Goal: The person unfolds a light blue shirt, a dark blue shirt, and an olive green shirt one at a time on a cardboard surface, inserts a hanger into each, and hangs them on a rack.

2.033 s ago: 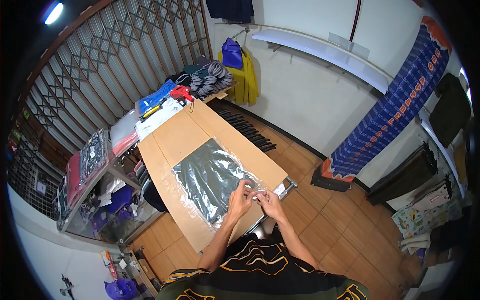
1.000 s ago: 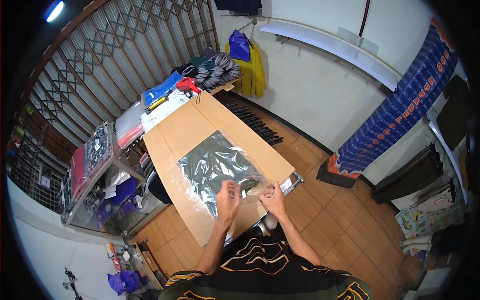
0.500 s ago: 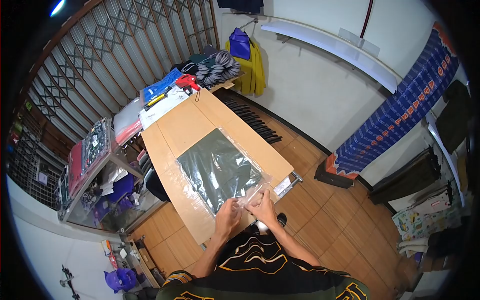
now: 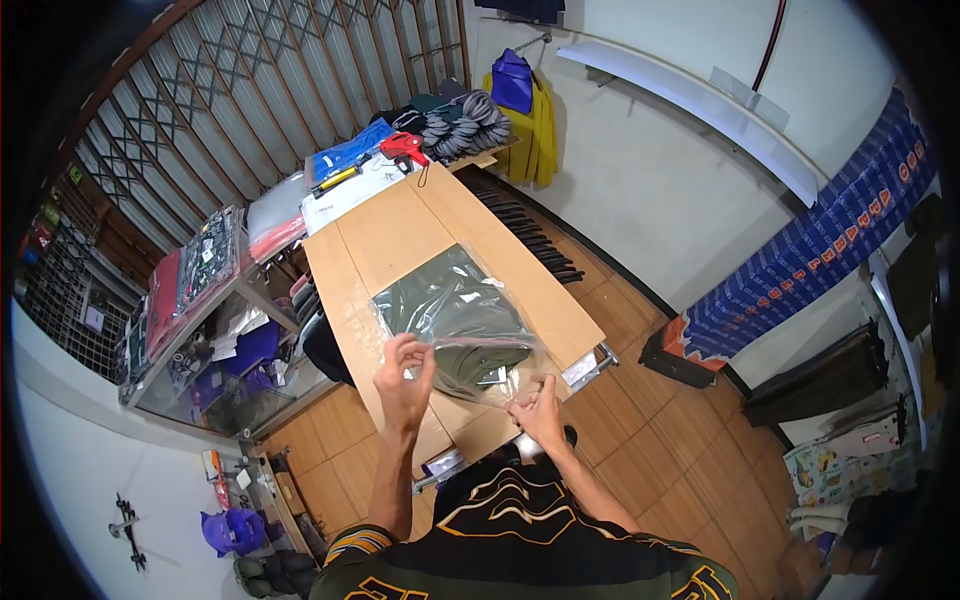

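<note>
We see both hands pinching the plastic bag (image 4: 455, 320). Left hand (image 4: 403, 372) lifts its edge; right hand (image 4: 538, 400) grips near the counter (image 4: 390, 235).

Clear plastic bag (image 4: 455, 320) with a dark green folded garment (image 4: 450, 305) inside, lying on the wooden table, long axis running away from the person. Plastic is glossy and wrinkled with glare patches. Far end lies flat on the tabletop; near end is lifted off the surface and curled up, held at its two corners. Garment fills most of the bag, and its near edge bends upward with the plastic. Bag sits toward the table's near right part, close to the edge.
</note>
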The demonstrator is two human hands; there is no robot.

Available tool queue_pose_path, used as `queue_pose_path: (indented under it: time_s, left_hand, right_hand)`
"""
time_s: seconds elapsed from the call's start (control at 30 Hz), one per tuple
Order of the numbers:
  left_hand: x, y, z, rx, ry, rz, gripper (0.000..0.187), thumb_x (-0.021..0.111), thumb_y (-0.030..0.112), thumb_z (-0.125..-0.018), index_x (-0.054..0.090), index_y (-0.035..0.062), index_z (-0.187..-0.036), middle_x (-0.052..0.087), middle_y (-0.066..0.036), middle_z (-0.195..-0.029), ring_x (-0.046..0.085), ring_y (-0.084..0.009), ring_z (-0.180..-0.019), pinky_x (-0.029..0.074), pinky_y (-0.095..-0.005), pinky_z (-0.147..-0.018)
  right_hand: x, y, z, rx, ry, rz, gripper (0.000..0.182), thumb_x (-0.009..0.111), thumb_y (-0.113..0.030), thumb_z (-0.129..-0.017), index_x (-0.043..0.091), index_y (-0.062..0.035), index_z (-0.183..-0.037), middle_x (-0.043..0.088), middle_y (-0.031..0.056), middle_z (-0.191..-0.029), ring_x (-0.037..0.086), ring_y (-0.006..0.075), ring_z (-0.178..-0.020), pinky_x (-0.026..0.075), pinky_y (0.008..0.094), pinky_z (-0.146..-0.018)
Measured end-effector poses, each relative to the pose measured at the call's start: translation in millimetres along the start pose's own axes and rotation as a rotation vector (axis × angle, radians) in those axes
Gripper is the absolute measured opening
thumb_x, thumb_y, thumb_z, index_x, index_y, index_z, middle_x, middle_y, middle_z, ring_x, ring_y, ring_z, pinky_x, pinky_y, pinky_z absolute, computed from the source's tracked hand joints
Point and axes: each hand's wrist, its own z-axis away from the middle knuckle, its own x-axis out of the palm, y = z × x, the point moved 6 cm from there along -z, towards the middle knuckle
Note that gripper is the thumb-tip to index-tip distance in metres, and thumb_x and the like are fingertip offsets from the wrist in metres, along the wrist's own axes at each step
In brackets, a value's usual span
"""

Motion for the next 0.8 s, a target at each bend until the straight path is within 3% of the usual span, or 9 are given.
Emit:
queue_pose_path:
  time_s: [0.2, 0.3, 0.4, 0.53, 0.57, 0.6, 0.63, 0.7, 0.8]
  left_hand:
    - [15.3, 8.7, 1.9, 0.07, -0.144, 0.022, 0.038, 0.076, -0.005, -0.082, 0.061, -0.0013, -0.117, 0.071, -0.01, -0.087, 0.068, -0.015, -0.075, 0.056, -0.0291, -0.07]
    - [21.9, 7.9, 8.5, 0.068, -0.187, 0.029, 0.039, 0.078, 0.001, -0.08, 0.062, -0.0004, -0.116, 0.07, -0.011, -0.09, 0.067, -0.0178, -0.081, 0.055, -0.0325, -0.076]
    - [25.2, -14.9, 1.7, 0.032, -0.146, -0.012, 0.035, 0.076, 0.003, -0.084, 0.062, -0.0004, -0.116, 0.07, -0.011, -0.091, 0.067, -0.0195, -0.084, 0.054, -0.0339, -0.082]
    - [35.6, -83.5, -10.6, -0.124, -0.217, -0.121, 0.041, 0.073, 0.014, -0.091, 0.059, -0.0018, -0.125, 0.07, -0.019, -0.11, 0.067, -0.0312, -0.101, 0.053, -0.042, -0.091]
    - [38.0, -102.7, -12.7, -0.108, -0.273, -0.205, 0.048, 0.074, 0.021, -0.091, 0.056, -0.0018, -0.13, 0.064, -0.024, -0.126, 0.062, -0.0374, -0.117, 0.049, -0.0468, -0.1]
    - [37.8, -115.4, -17.4, -0.091, -0.275, -0.275, 0.05, 0.075, 0.021, -0.091, 0.056, -0.0017, -0.131, 0.062, -0.025, -0.129, 0.06, -0.0384, -0.12, 0.048, -0.0475, -0.102]
    - [38.2, -126.3, -21.9, -0.076, -0.279, -0.344, 0.052, 0.075, 0.022, -0.091, 0.055, -0.0016, -0.132, 0.06, -0.025, -0.132, 0.058, -0.0394, -0.123, 0.046, -0.0483, -0.105]
    - [41.9, -165.5, -33.3, -0.068, -0.313, -0.442, 0.06, 0.075, 0.028, -0.091, 0.052, -0.0007, -0.139, 0.049, -0.027, -0.148, 0.045, -0.046, -0.136, 0.039, -0.054, -0.112]
    - [43.1, -212.7, -51.0, -0.149, -0.278, -0.634, 0.067, 0.073, 0.032, -0.092, 0.048, 0.0008, -0.146, 0.04, -0.027, -0.157, 0.037, -0.0515, -0.142, 0.034, -0.0594, -0.116]
  right_hand:
    - [-10.1, -20.9, 8.8, -0.077, 0.116, 0.137, 0.059, 0.077, -0.012, -0.082, 0.039, 0.0041, -0.124, 0.07, 0.0146, -0.069, 0.07, 0.0271, -0.061, 0.055, 0.0394, -0.062]
    - [-17.0, -31.8, 18.7, -0.076, 0.222, 0.185, 0.039, 0.077, -0.015, -0.084, 0.051, 0.0014, -0.108, 0.063, 0.01, -0.062, 0.066, 0.024, -0.059, 0.052, 0.0382, -0.059]
    - [-8.2, -32.9, 18.9, -0.168, 0.065, 0.32, 0.024, 0.074, -0.012, -0.084, 0.062, -0.0036, -0.103, 0.068, 0.0118, -0.075, 0.068, 0.0358, -0.067, 0.056, 0.0447, -0.065]
    - [8.3, -48.4, 17.6, -0.472, 0.111, 0.4, 0.022, 0.069, -0.008, -0.084, 0.073, -0.0079, -0.105, 0.07, 0.0158, -0.108, 0.069, 0.039, -0.081, 0.057, 0.0484, -0.072]
    - [13.4, -54.7, 15.6, -0.515, 0.094, 0.43, 0.027, 0.068, -0.007, -0.084, 0.073, -0.0079, -0.111, 0.068, 0.0169, -0.113, 0.069, 0.0395, -0.083, 0.057, 0.0483, -0.073]
    - [18.6, -61.0, 13.0, -0.56, 0.08, 0.46, 0.032, 0.066, -0.006, -0.085, 0.073, -0.0078, -0.116, 0.067, 0.0179, -0.119, 0.069, 0.0401, -0.085, 0.057, 0.0481, -0.073]
    - [26.8, -60.5, 7.9, -0.546, 0.022, 0.518, 0.034, 0.067, -0.006, -0.082, 0.073, -0.0093, -0.115, 0.061, 0.0187, -0.135, 0.067, 0.0425, -0.096, 0.057, 0.0507, -0.079]
    - [35.2, -66.9, 0.3, -0.574, 0.013, 0.576, 0.034, 0.067, -0.007, -0.082, 0.074, -0.011, -0.116, 0.057, 0.018, -0.142, 0.063, 0.0418, -0.11, 0.054, 0.0533, -0.087]
    - [49.6, -65.2, -11.1, -0.615, 0.026, 0.704, 0.033, 0.067, -0.009, -0.082, 0.074, -0.0121, -0.114, 0.052, 0.0167, -0.149, 0.055, 0.0387, -0.126, 0.045, 0.0571, -0.098]
